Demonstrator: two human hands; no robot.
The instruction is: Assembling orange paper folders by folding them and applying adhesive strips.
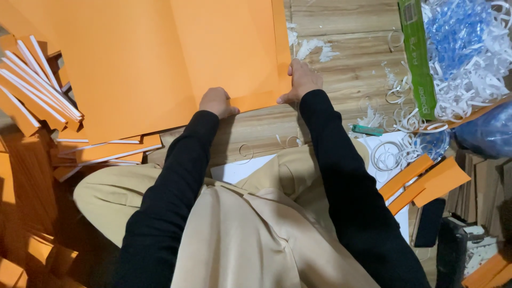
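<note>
Hands: left hand [216, 102] and right hand [301, 81] both rest on the near edge of a large orange paper sheet [160, 58], black sleeves running back to the body.
Left grip: fingers curled into a loose fist, knuckles up, pressing the sheet's lower edge; whether the fingertips pinch the paper cannot be told.
Right grip: fingers closed over the sheet's near right corner, thumb at the edge, holding it.
Sheet position: spread flat on the wooden floor [346, 64] straight ahead of the knees, running to the top of the view.
Left side: stack of folded orange card pieces with white edges [37, 80], touching the sheet's left part; more lie beneath it.
Right side: green box [417, 58] beside a heap of white paper shavings [469, 69]; a small teal cutter [367, 130] on the floor near the right forearm.
Near right: loose orange strips [426, 184] on white paper [392, 144].
Lap: white sheet [240, 169] on beige trousers [250, 234].
</note>
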